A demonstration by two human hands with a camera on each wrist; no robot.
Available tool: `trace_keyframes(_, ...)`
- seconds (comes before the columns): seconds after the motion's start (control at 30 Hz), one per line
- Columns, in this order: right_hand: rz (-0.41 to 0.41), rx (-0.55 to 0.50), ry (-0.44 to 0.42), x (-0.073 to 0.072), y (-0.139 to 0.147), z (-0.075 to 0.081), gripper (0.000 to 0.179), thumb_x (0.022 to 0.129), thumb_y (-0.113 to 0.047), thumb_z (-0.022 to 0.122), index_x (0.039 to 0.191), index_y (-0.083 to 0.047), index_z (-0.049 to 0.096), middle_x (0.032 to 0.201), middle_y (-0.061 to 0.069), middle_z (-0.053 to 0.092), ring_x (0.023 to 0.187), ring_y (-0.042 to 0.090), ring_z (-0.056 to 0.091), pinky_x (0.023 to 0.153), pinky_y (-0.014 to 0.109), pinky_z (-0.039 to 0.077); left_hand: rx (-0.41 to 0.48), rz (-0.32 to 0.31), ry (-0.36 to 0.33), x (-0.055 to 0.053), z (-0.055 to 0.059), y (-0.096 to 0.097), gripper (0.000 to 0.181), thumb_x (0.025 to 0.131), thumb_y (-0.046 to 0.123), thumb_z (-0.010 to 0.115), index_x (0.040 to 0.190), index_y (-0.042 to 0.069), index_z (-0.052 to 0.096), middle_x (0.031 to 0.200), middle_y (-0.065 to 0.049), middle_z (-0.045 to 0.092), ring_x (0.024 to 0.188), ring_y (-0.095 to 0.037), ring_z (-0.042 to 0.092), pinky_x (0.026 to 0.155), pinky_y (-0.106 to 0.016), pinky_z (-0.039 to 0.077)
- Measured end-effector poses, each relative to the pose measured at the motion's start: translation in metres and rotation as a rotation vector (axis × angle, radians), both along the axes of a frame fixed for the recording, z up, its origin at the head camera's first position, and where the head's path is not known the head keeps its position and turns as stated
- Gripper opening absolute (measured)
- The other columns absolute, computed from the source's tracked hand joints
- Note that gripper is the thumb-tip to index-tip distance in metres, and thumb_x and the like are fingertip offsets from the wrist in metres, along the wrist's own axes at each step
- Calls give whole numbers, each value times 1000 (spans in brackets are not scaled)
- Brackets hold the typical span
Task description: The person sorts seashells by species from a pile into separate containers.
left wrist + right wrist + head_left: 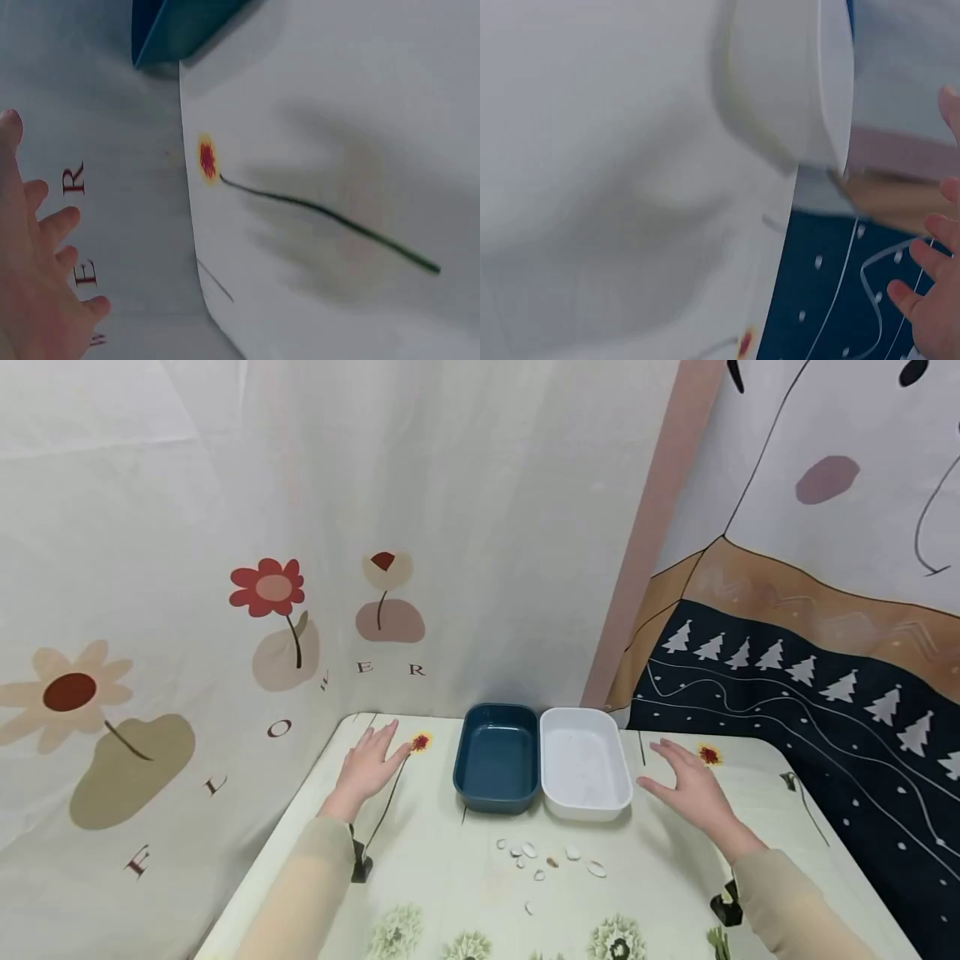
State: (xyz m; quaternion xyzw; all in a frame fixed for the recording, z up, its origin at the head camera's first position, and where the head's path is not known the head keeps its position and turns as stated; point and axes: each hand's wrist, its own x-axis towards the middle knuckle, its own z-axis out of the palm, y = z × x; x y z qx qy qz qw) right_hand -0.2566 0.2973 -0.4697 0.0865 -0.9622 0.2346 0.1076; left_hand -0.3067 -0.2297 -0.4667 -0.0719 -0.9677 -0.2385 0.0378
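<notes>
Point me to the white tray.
In the head view, the white tray stands just right of the blue tray, between it and the right hand.

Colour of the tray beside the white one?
The tray is dark teal-blue, inside and out; best seen in the head view.

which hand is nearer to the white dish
The right. The right hand is in the air just to the right of the white dish, not touching it; the left hand is farther off to its left, beyond the blue dish.
</notes>
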Motion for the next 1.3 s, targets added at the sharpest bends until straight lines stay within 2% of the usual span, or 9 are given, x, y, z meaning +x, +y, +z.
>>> trace_keyframes(0.2,67,-127,86,22,-25,-10,51,87,-31,73,126,-1,60,132,22,53,124,41,46,99,58,35,127,-49,-35,-3,-7,27,69,102,52,36,155,10,23,154,-19,29,143,-41,15,108,-63,14)
trace_keyframes(0.33,90,-144,94,35,-39,-19,41,84,-24,76,120,-5,66,119,13,62,105,31,59,87,53,43,251,-85,-78,-4,-10,43,67,102,49,39,153,9,27,149,-21,37,141,-42,22,108,-59,20)
trace_keyframes(0.4,95,-148,50,40,-45,-23,39,84,-22,76,119,-7,67,115,8,64,97,25,60,79,44,46,297,-88,-99,-4,-13,50,66,102,49,40,152,8,30,144,-22,43,138,-41,27,107,-58,23)
trace_keyframes(0.53,115,-177,-69,46,-52,-33,36,83,-19,77,116,-9,68,110,4,65,91,19,58,65,30,44,345,-85,-112,-4,-20,62,61,102,44,45,148,5,37,133,-20,52,132,-40,35,104,-56,30)
trace_keyframes(0.63,151,-198,-136,48,-54,-43,35,82,-19,78,114,-9,69,109,3,66,89,19,57,66,29,44,367,-93,-118,-4,-24,68,57,101,35,49,146,2,40,130,-22,55,129,-40,40,103,-55,31)
trace_keyframes(0.83,250,-255,-244,47,-54,-61,38,82,-19,78,115,-4,67,109,7,66,87,19,58,69,30,45,433,-78,-193,-2,-34,71,58,98,26,58,147,3,38,131,-23,54,124,-41,45,100,-53,36)
trace_keyframes(1.03,277,-323,-262,47,-51,-75,40,78,-17,81,113,-2,67,105,11,65,83,19,58,67,28,46,468,-66,-257,1,-43,72,65,93,26,66,149,7,37,130,-20,55,121,-38,49,97,-51,40)
trace_keyframes(1.3,280,-336,-301,44,-47,-91,45,74,-18,84,113,-2,68,103,5,64,80,13,55,68,27,46,467,-82,-297,-2,-44,79,69,90,22,70,148,6,37,125,-17,57,119,-37,50,97,-51,40)
